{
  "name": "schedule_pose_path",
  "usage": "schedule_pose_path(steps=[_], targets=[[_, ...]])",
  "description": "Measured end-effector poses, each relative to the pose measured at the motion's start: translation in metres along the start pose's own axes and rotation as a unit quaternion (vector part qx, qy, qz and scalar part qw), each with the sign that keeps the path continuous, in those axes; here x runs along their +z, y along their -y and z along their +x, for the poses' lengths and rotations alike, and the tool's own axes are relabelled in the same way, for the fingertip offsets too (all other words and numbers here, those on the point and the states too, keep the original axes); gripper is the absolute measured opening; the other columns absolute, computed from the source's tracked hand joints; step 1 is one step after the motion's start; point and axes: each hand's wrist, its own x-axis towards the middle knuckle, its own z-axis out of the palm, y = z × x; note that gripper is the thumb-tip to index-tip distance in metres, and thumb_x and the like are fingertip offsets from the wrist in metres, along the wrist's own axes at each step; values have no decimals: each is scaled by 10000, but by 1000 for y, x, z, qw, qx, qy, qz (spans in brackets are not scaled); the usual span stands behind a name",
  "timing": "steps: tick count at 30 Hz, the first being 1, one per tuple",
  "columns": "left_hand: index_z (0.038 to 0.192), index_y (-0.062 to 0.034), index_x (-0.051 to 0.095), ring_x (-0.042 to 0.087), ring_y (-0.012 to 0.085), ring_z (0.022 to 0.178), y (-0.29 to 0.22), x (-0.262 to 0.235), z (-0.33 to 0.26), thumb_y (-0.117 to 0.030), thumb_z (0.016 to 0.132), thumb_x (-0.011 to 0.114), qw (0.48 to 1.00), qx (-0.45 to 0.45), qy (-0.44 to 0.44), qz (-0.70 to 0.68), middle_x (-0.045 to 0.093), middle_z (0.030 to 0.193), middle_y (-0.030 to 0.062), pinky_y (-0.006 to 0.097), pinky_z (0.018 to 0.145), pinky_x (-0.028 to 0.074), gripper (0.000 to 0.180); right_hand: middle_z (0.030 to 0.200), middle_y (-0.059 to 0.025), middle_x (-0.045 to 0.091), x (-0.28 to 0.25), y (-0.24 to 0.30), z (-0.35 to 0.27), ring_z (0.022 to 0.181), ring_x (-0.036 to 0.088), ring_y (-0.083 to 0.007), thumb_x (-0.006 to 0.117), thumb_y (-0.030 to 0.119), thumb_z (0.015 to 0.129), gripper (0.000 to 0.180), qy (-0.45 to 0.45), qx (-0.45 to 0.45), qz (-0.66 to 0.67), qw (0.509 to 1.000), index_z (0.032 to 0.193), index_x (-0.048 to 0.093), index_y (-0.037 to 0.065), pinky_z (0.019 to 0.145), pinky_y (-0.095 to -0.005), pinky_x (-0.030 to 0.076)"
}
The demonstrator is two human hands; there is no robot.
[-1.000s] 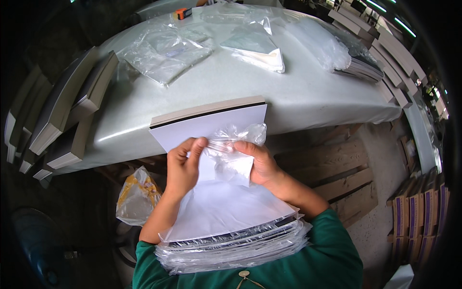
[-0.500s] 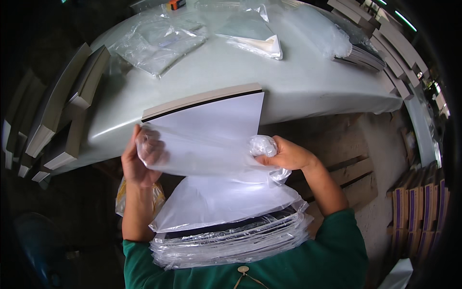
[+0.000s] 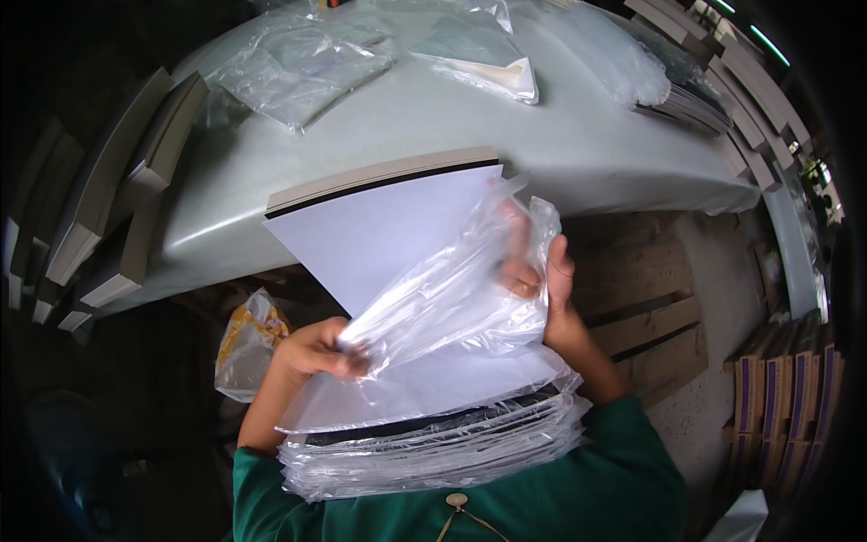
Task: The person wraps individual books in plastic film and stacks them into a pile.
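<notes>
A clear plastic bag [image 3: 433, 280] is stretched slantwise between my two hands. At its lower left end, my left hand [image 3: 318, 348] is closed on the film, fingertips partly behind it. My right hand [image 3: 553, 271] holds the bag's upper right end; its thumb is outside and its blurred fingers show through the film. Behind the bag, a white sheet [image 3: 361, 230] hangs down from a thick grey-beige board or book block [image 3: 384, 179] with a black strip, lying at the table's near edge. Against my body rests a stack of flat items in clear plastic [image 3: 433, 452].
The pale covered table [image 3: 361, 126] bears plastic-wrapped packets [image 3: 302, 81] and a pile of clear bags [image 3: 596, 59]. Thick book blocks [image 3: 113, 172] stand at left, more [image 3: 750, 90] at far right. A wooden pallet [image 3: 646, 307] and stacked cartons [image 3: 781, 397] are on the right.
My left hand has come down and right, pulling the bag into a slant. My right hand has moved up, its fingers now behind the film. More of the white sheet shows at left.
</notes>
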Motion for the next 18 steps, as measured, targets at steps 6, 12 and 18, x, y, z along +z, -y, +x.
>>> schedule_pose_path(steps=[6, 12, 18], targets=[[806, -92, 528, 536, 94, 570, -56, 13, -4, -87, 642, 637, 943, 287, -169, 21, 548, 699, 6, 264, 734, 427, 197, 775, -3, 506, 0, -1, 42, 561, 475, -103, 582, 40, 740, 80, -241, -481, -623, 568, 814, 553, 39, 512, -248, 404], [969, -59, 613, 382, 137, 639, -60, 16, 4, 140, 581, 490, 595, 316, -450, 587, 400, 733, 38, 210, 602, 343, 453, 910, -130, 598, 53, 10, 37, 708, 602, -244, 592, -47, 685, 222, -190, -430, -821, 324, 882, 623, 50, 634, -304, 469], [760, 10, 622, 510, 89, 568, -43, 38, -43, -75, 745, 625, 946, 95, -161, 265, 548, 616, 22, 223, 512, 380, 87, 787, -97, 617, 31, 11, -51, 690, 598, -165, 591, -26, 691, 364, -50, -306, -626, 715, 1051, 533, -8, 599, -280, 494]])
